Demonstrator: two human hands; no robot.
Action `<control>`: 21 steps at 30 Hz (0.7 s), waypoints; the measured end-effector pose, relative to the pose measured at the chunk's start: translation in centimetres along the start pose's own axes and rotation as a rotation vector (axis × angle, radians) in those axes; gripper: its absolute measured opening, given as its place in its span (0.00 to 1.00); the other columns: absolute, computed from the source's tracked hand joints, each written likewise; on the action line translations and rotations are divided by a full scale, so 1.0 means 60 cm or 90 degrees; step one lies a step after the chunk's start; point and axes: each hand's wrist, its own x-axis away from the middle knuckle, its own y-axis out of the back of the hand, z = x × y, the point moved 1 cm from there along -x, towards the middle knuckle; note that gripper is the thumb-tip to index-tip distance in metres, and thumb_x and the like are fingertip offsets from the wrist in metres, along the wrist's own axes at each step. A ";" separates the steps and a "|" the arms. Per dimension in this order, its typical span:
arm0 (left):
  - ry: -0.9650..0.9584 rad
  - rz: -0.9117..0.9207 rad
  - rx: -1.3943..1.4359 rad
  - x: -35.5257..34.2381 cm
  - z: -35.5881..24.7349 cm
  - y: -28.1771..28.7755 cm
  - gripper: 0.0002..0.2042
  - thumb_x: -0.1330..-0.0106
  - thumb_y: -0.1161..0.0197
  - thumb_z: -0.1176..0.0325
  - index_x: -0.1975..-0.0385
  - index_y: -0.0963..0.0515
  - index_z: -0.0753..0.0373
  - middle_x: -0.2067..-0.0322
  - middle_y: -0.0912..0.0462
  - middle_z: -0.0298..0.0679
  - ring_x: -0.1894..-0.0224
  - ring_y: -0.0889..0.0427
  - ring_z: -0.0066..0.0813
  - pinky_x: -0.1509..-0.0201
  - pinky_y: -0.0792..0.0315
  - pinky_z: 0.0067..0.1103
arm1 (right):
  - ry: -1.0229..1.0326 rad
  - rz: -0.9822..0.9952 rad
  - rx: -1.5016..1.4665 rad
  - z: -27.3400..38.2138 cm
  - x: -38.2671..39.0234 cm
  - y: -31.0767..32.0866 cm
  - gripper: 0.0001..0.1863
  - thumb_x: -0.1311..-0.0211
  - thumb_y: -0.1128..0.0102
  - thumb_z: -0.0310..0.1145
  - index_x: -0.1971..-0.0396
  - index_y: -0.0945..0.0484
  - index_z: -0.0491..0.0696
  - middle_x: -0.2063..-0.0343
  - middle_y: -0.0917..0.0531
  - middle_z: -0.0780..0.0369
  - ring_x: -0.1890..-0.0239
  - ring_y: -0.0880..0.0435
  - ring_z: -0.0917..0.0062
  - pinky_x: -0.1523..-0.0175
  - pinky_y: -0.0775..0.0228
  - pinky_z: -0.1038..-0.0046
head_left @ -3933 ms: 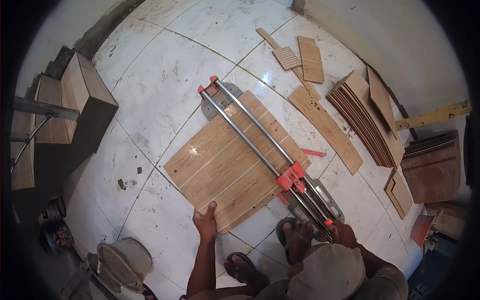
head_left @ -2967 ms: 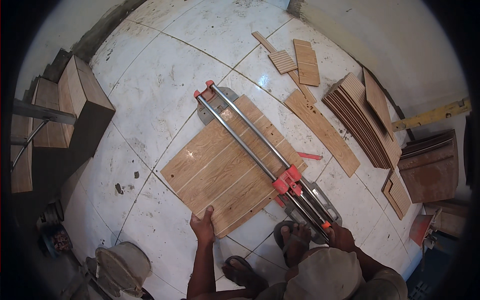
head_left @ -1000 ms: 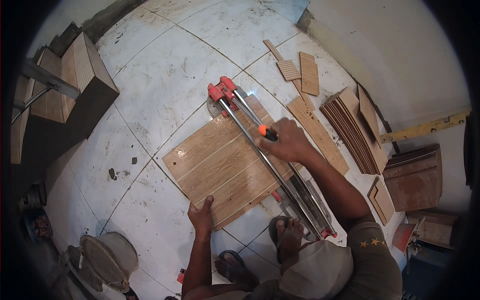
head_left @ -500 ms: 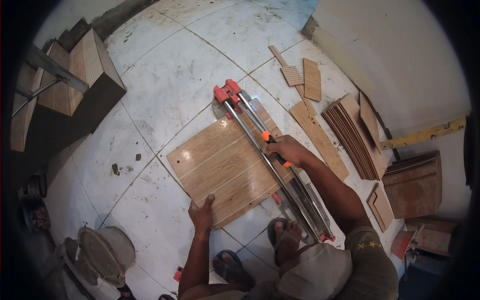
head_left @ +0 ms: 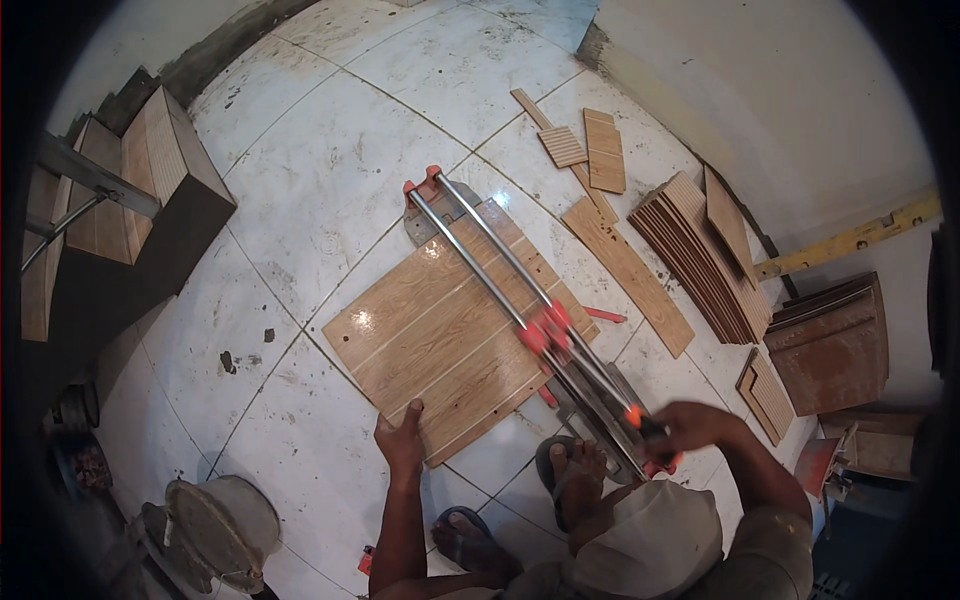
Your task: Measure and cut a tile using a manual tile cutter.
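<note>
A wood-look tile with pale stripes lies on the bed of a manual tile cutter, under its two steel rails. At the tile's near left corner, my left hand grips the edge with the thumb on top; its other fingers are mostly hidden. My right hand is closed around the cutter's black and orange handle, low near the rails' near end and slightly blurred. The red sliding carriage sits about midway along the rails, over the tile's right part.
Cut tile strips and a stack of tiles lie on the right, by a yellow level. Brown tiles lean against the wall. Tiled steps rise at the left, and a bucket stands lower left. My sandalled feet are close to the cutter.
My right hand has drawn the handle back toward me, and the red carriage has slid from the rails' far end to about their middle. My left hand keeps hold of the tile.
</note>
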 end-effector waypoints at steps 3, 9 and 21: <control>-0.010 0.000 0.003 -0.001 -0.001 -0.001 0.24 0.39 0.28 0.68 0.47 0.27 0.74 0.53 0.18 0.45 0.52 0.20 0.32 0.42 0.29 0.24 | -0.099 0.125 0.092 -0.115 0.005 -0.064 0.28 0.34 0.42 0.57 0.59 0.16 0.42 0.70 0.14 0.61 0.67 0.18 0.76 0.54 0.27 0.70; 0.017 0.005 -0.012 -0.007 0.008 0.000 0.23 0.38 0.28 0.68 0.47 0.27 0.73 0.53 0.18 0.45 0.52 0.19 0.32 0.43 0.29 0.25 | -0.266 0.276 0.014 -0.241 -0.053 -0.115 0.25 0.38 0.40 0.53 0.53 0.16 0.46 0.67 0.13 0.63 0.64 0.18 0.78 0.60 0.25 0.70; 0.017 0.005 0.008 -0.007 0.022 0.005 0.25 0.37 0.31 0.71 0.43 0.31 0.73 0.50 0.20 0.45 0.49 0.21 0.33 0.40 0.30 0.26 | 0.088 -0.500 0.109 0.102 -0.360 0.190 0.25 0.39 0.39 0.53 0.59 0.18 0.44 0.63 0.16 0.49 0.57 0.17 0.53 0.50 0.24 0.56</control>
